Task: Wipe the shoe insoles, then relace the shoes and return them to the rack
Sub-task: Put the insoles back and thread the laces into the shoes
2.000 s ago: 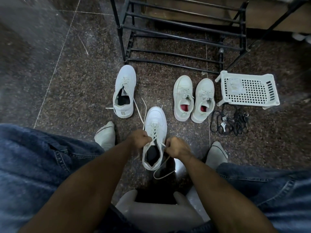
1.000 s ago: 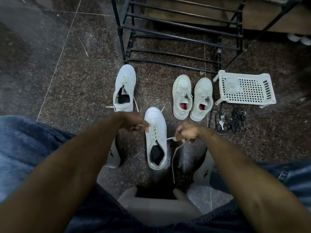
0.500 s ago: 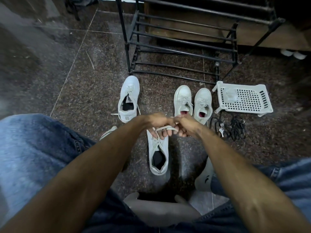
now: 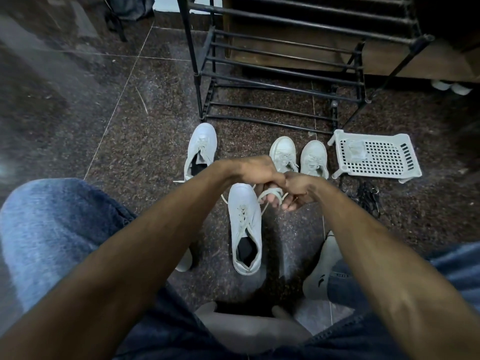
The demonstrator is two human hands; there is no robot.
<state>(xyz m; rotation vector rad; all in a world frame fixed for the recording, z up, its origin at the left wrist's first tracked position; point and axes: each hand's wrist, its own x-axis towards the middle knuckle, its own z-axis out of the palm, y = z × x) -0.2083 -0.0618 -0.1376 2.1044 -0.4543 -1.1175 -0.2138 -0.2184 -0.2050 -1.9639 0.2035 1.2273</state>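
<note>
Person seated, knees apart in jeans, both arms stretched forward over the floor (image 4: 78, 105). Left hand (image 4: 259, 171) and right hand (image 4: 298, 187) meet knuckle to knuckle above the toe of the near white shoe (image 4: 245, 224). Both hands curled round the white lace (image 4: 270, 194), which loops across the fingers; lace ends trail down to the shoe's eyelets. Shoe stands on the floor between the feet, toe pointing away, dark insole visible in the opening.

Its partner shoe (image 4: 201, 149) sits further off to the left, lace loose. A smaller white pair (image 4: 298, 158) stands side by side beyond the hands, partly hidden by them. Black metal rack (image 4: 280, 81) behind. White perforated basket (image 4: 374, 157) on the floor to the right, dark cords (image 4: 367, 198) heaped just in front of it
</note>
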